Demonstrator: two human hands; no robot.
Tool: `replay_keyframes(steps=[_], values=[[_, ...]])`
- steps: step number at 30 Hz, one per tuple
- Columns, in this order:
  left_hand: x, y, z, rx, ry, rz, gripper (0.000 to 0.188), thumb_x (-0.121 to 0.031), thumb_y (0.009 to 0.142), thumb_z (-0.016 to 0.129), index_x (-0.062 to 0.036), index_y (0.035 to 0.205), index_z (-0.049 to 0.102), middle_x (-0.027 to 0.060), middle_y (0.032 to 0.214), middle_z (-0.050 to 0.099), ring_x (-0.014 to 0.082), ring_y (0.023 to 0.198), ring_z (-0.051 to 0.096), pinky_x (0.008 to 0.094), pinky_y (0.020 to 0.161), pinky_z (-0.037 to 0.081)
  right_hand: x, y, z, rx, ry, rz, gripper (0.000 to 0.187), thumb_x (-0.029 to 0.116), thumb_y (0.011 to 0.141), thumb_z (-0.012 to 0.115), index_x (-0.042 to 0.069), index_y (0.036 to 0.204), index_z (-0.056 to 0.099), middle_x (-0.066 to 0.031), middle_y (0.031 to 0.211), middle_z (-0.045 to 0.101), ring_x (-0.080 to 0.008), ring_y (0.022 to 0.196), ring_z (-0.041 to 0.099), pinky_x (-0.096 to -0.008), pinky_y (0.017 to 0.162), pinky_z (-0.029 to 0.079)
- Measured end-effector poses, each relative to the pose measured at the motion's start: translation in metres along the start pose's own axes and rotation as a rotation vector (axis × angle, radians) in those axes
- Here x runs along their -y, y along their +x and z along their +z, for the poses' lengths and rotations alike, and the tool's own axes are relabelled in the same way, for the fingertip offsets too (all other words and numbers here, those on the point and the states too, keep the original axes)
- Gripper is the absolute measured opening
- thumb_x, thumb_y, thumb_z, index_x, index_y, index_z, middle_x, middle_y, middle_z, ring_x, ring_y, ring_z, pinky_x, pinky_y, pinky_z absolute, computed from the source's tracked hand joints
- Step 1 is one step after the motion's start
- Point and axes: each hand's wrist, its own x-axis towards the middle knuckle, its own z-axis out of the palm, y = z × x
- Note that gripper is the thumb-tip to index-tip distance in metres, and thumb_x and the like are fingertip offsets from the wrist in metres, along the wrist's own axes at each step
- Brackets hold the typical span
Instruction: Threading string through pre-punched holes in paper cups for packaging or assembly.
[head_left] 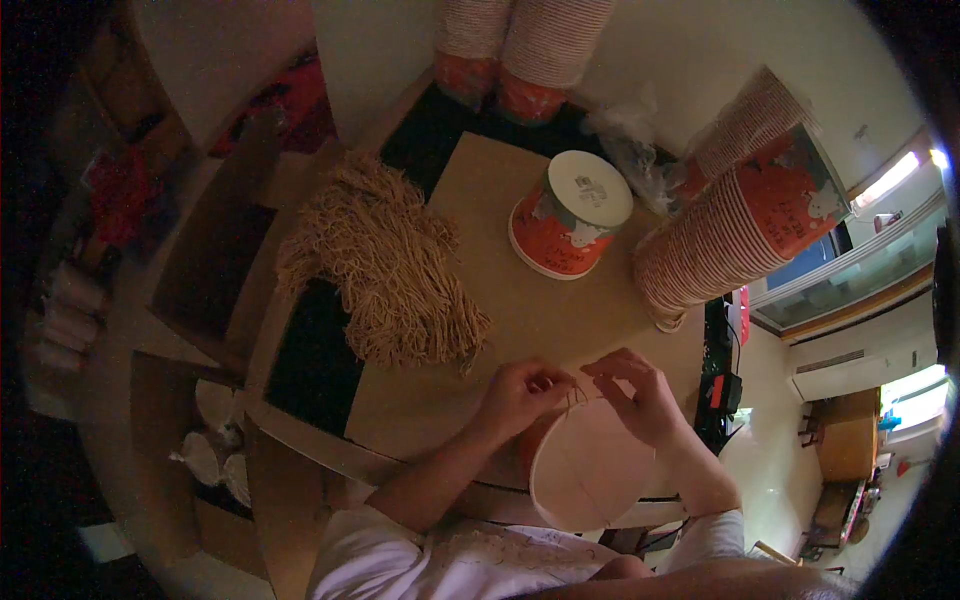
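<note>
A paper bucket [593, 470], white inside and orange outside, is tilted at the table's front edge against my body, its mouth facing me. A thin tan string runs down across the mouth. At its far rim my left hand [525, 397] is closed, thumb and fingertips pinching a small string loop [577, 397]. My right hand [640, 398] is beside it, fingers bent and tips together at the same string; its exact grip is hard to see. Left of my hands lies a large bundle of cut tan strings [385, 265].
Behind my hands an orange bucket [565, 232] stands upside down on the cardboard sheet [480, 200]. Tall nested bucket stacks [715, 230] lean at the right; more stacks [550, 60] stand at the back. Open cardboard boxes [160, 450] are on the floor at left, one holding white string rolls.
</note>
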Motion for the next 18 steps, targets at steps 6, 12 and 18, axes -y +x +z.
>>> replay_keyframes(steps=[6, 12, 18], values=[[-0.011, -0.002, -0.001, -0.007, 0.079, 0.116, 0.010, -0.009, 0.074, 0.065, -0.0027, 0.081, 0.062, -0.0003, 0.071, 0.059, 0.0045, 0.063, 0.051, 0.0199, 0.057, 0.043, -0.011, 0.008, 0.000, 0.134, 0.079, 0.095, 0.012, 0.010, 0.078, 0.060, 0.005, 0.088, 0.064, -0.0104, 0.085, 0.061, -0.0232, 0.079, 0.059, -0.0322, 0.069, 0.047], [-0.017, -0.005, -0.002, 0.009, 0.155, 0.131, 0.015, -0.010, 0.075, 0.064, -0.0019, 0.087, 0.062, 0.0016, 0.076, 0.061, 0.0054, 0.065, 0.052, 0.0205, 0.060, 0.044, -0.013, 0.011, 0.004, 0.175, 0.084, 0.154, 0.011, 0.014, 0.077, 0.062, 0.004, 0.082, 0.064, -0.0084, 0.077, 0.061, -0.0179, 0.070, 0.057, -0.0300, 0.064, 0.045], [-0.004, -0.002, -0.004, 0.001, 0.001, 0.173, 0.018, -0.010, 0.080, 0.060, -0.0013, 0.096, 0.063, 0.0053, 0.085, 0.064, 0.0092, 0.071, 0.057, 0.0231, 0.063, 0.046, -0.015, 0.013, 0.007, 0.123, 0.093, 0.136, 0.008, 0.010, 0.074, 0.064, 0.003, 0.078, 0.064, -0.0042, 0.072, 0.060, -0.0106, 0.067, 0.055, -0.0250, 0.065, 0.043]])
